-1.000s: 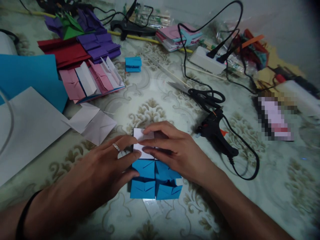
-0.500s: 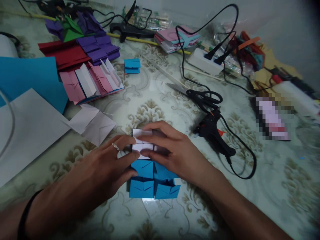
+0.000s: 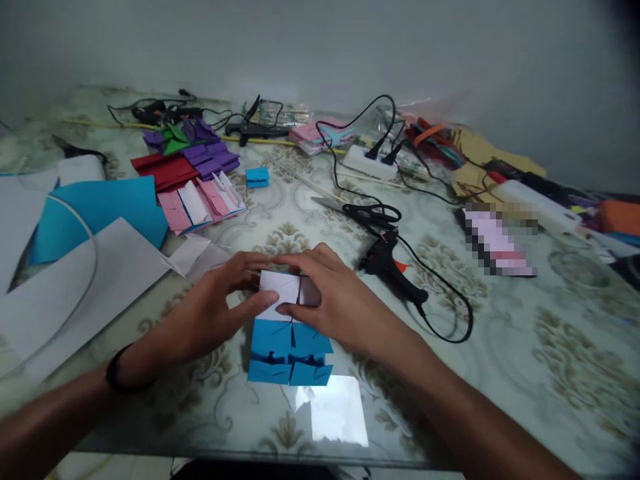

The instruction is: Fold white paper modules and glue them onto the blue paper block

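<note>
A folded white paper piece [image 3: 278, 288] stands above a blue folded paper piece [image 3: 273, 335] in the middle of the table; whether the two are joined I cannot tell. My left hand [image 3: 213, 303] grips the white piece from the left, thumb on its front and fingers at its far edge. From the right, my right hand [image 3: 345, 293] holds the same piece, with its thumb near the lower edge and its fingers over the top. Part of the white piece is hidden behind the right hand. The blue piece shows several creased flaps, with a gap between upper and lower ones.
Black scissors [image 3: 367, 212] and a black glue gun [image 3: 395, 267] with its cord lie to the right. A white power strip [image 3: 370, 163] is at the back. Left are white sheets [image 3: 100, 287], a blue sheet [image 3: 110, 207] and pink-and-white folded paper [image 3: 200, 203].
The view has tilted up, showing more wall and the table's front edge. My left thumb now presses the white piece's front, and the left fingers have moved to its far edge.
</note>
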Motion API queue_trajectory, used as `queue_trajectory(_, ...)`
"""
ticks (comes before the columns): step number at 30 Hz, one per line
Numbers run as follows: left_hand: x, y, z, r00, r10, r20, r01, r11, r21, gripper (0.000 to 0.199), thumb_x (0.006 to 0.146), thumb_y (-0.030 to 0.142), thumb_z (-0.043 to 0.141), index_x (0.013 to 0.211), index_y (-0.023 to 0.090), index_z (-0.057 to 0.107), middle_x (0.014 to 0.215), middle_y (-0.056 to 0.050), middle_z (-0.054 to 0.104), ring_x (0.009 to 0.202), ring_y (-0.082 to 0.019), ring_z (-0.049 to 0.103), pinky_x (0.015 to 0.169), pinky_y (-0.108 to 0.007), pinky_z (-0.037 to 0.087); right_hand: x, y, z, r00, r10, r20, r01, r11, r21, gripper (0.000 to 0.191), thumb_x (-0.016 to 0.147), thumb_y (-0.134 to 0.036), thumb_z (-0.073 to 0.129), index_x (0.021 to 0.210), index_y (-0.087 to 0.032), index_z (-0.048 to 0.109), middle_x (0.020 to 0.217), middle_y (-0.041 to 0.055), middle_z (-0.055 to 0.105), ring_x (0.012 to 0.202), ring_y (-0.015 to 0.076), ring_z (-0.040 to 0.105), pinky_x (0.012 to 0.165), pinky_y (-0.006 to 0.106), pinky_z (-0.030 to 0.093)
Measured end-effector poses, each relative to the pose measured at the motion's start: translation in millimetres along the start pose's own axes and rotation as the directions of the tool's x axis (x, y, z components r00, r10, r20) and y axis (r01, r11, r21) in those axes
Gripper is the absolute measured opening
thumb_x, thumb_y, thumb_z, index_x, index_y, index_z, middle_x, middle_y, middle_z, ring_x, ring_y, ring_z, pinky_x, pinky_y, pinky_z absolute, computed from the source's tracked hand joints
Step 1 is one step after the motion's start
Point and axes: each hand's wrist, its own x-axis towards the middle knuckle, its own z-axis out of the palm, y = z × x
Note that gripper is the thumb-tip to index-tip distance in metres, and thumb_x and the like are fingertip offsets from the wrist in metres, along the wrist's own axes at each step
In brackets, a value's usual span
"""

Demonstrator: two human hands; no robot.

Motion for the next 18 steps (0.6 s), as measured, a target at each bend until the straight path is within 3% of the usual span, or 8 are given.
queue_trajectory(1,2.3,5.1,-0.3,0.997,-0.065,0.045,0.065,0.998,-0.009,0.030,0.101,0.043,0.060,0.118,0.019,0.066,0.093,-0.003,0.071,0.082,-0.018,0.067,0.071,-0.027,0.054,-1.9,-4.0,-2.3,1.000,-0.023,-0.008,0.023,1.000,0.014,0.057,0.082,-0.017,0.087,0.133,-0.018,0.063,0.125,0.0119,0.073,0.117,0.0319,0.059,0.101,0.050,0.051)
queue_trajectory(3,4.5,13.8,0.4,0.983,-0.154,0.099,0.151,0.988,0.035,0.038,0.101,0.048,0.058,0.084,0.016,0.069,0.068,0.002,0.060,0.062,-0.013,0.054,0.055,-0.023,0.040,-7.2,-10.0,-7.3,0.998,-0.065,-0.028,0.066,0.997,0.033,0.057,0.081,-0.015,0.087,0.132,-0.018,0.064,0.126,0.0114,0.072,0.118,0.0315,0.058,0.102,0.049,0.050)
queue_trajectory(5,4.1,19.0,2.3,0.978,-0.180,0.101,0.178,0.984,0.024,0.048,0.098,0.052,0.060,0.070,0.015,0.065,0.060,0.003,0.053,0.057,-0.011,0.045,0.051,-0.023,0.031,-13.9,-12.8,-12.6,0.995,-0.085,-0.042,0.087,0.994,0.058,0.059,0.079,-0.016,0.088,0.133,-0.018,0.063,0.127,0.0115,0.072,0.120,0.0311,0.059,0.102,0.047,0.050)
queue_trajectory(8,2.1,21.1,6.3,0.980,-0.180,0.085,0.187,0.978,-0.089,0.046,0.096,0.054,0.064,0.074,0.014,0.069,0.064,0.002,0.057,0.059,-0.012,0.046,0.053,-0.023,0.032,-23.6,-10.7,-20.6,0.999,-0.007,-0.053,0.016,0.986,0.167,0.053,0.084,-0.026,0.087,0.132,-0.019,0.065,0.124,0.0092,0.074,0.109,0.0265,0.067,0.091,0.039,0.054)
queue_trajectory(12,1.4,19.8,11.1,0.972,-0.220,0.081,0.230,0.961,-0.154,0.044,0.094,0.053,0.068,0.077,0.013,0.070,0.069,0.001,0.059,0.063,-0.012,0.048,0.055,-0.022,0.033,-31.6,-1.2,-26.3,0.991,0.131,0.008,-0.124,0.911,0.394,0.026,0.093,-0.040,0.075,0.109,-0.020,0.075,0.097,0.0036,0.078,0.077,0.0187,0.068,0.065,0.028,0.051)
queue_trajectory(15,-0.3,18.5,13.6,0.968,-0.237,0.085,0.250,0.946,-0.206,0.039,0.093,0.051,0.070,0.081,0.013,0.071,0.069,0.001,0.060,0.063,-0.012,0.049,0.055,-0.022,0.034,-35.0,5.3,-23.6,0.996,0.088,-0.003,-0.074,0.855,0.513,0.028,0.097,-0.045,0.066,0.109,-0.022,0.075,0.101,0.0033,0.078,0.082,0.0183,0.069,0.062,0.025,0.049)
queue_trajectory(18,-3.1,19.4,15.1,0.956,-0.282,0.080,0.293,0.925,-0.244,0.029,0.092,0.042,0.073,0.083,0.015,0.073,0.066,0.003,0.060,0.061,-0.011,0.049,0.053,-0.022,0.032,-37.8,7.9,-15.8,0.988,0.152,-0.009,-0.123,0.832,0.541,0.027,0.102,-0.044,0.059,0.103,-0.022,0.075,0.093,0.0016,0.077,0.077,0.0167,0.068,0.058,0.023,0.047)
